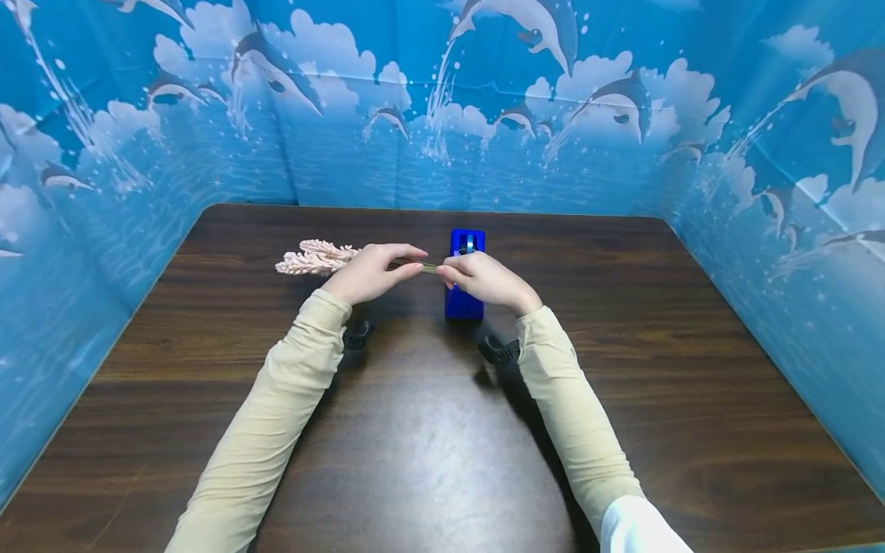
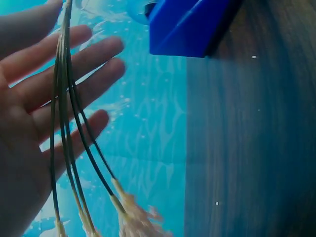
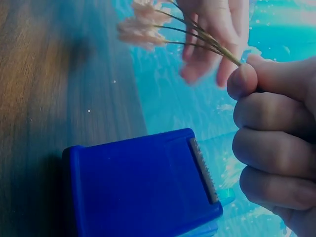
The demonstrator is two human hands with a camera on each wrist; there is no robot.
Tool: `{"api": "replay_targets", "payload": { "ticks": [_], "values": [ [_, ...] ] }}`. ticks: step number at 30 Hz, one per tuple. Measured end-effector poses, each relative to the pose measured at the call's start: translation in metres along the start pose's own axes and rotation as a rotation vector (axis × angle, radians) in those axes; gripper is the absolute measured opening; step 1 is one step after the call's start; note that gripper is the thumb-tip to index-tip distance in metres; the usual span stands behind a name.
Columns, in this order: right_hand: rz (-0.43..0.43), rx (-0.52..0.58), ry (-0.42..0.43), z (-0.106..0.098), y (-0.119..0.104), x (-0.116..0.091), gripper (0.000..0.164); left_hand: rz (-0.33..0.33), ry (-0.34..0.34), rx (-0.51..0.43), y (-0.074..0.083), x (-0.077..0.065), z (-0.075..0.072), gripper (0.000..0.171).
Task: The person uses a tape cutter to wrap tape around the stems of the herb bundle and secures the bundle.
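A bunch of pale pink dried flowers [image 1: 318, 258] on thin stems stretches sideways between the two hands above the table. My right hand [image 1: 489, 279] pinches the stem ends between thumb and forefinger, the other fingers curled into the palm, as the right wrist view shows. My left hand [image 1: 376, 270] is around the middle of the stems [image 2: 64, 103], which run across its palm with the fingers held out fairly straight. Behind the right hand a blue tape dispenser [image 1: 465, 306] stands on the table; its toothed metal blade [image 3: 204, 170] shows in the right wrist view.
The dark wooden table [image 1: 429, 430] extends to all sides of the hands. A blue curtain [image 1: 442, 169] printed with dolphins hangs behind it and along the sides. Black wrist-worn devices [image 1: 499, 350] hang beneath both sleeves.
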State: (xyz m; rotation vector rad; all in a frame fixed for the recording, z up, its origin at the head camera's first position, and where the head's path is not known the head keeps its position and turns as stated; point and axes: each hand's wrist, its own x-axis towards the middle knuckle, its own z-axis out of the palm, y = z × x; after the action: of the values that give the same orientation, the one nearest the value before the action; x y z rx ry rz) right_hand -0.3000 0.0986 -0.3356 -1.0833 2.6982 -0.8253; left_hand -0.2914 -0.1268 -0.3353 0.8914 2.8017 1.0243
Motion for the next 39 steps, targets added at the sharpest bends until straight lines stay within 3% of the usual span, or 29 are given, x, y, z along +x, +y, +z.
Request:
{"api": "replay_targets", "payload": {
  "ticks": [6,11,21,28,32,35,39],
  "values": [
    [0.006,0.012,-0.058,-0.002,0.005,-0.001,0.031,0.019,-0.044,0.074,0.0,0.005,0.011,0.027],
    [0.023,0.048,-0.117,-0.005,0.013,-0.003,0.031,0.076,-0.06,0.1,0.003,0.007,0.02,0.019],
    [0.068,0.212,-0.233,-0.015,0.026,-0.014,0.034,0.097,-0.094,0.131,0.003,0.008,0.027,0.017],
    [0.15,0.273,-0.216,-0.031,0.042,-0.03,0.038,0.082,-0.085,0.15,0.002,0.008,0.028,0.019],
    [0.252,0.288,-0.117,-0.038,0.049,-0.038,0.044,0.085,-0.094,0.177,0.003,0.008,0.029,0.018],
    [0.32,0.282,-0.047,-0.038,0.054,-0.038,0.047,0.093,-0.122,0.186,0.004,0.009,0.031,0.02],
    [0.361,0.242,-0.057,-0.033,0.056,-0.033,0.044,0.091,-0.16,0.175,0.008,0.011,0.036,0.022]
  ]
}}
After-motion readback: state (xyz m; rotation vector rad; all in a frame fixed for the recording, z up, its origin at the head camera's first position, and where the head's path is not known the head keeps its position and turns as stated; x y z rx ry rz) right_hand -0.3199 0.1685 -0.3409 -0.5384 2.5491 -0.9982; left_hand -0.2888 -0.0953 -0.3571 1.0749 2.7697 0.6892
